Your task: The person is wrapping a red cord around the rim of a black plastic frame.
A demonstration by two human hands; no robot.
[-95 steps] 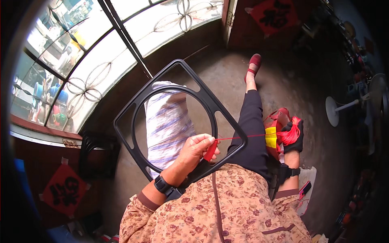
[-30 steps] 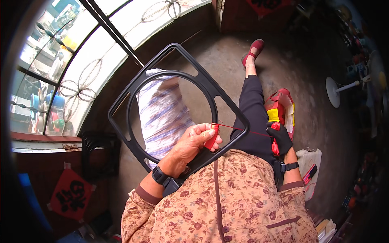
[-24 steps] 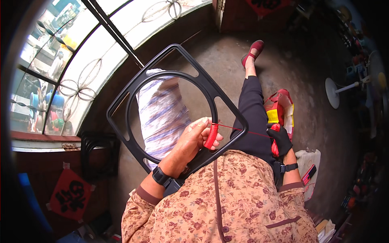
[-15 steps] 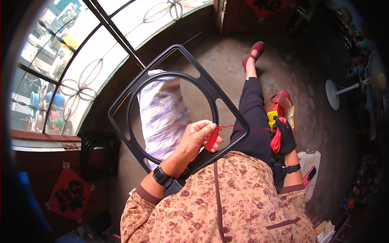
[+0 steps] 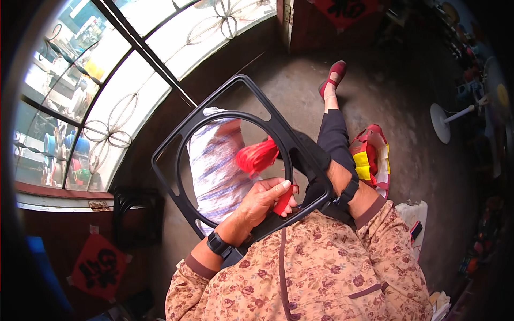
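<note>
Winding appears in hand: left hand point(image 5: 261, 198) pinches the wrap point(image 5: 283, 200) on the frame point(image 5: 282, 131); cord bundle point(image 5: 257, 157) shows through its opening. Right hand point(image 5: 317, 152): I cannot tell its grip. Next likely: pull taut.

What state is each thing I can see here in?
Left hand: bare, closed on the red wrapping
Red wrapping: around the ring, partly covered
Black frame: tilted over the lap
Red cord bundle: blurred, showing through the ring
Right hand: gloved, partly hidden; grip unclear
Striped cloth: draped over the left leg
Red-and-yellow bag: appears open
</note>
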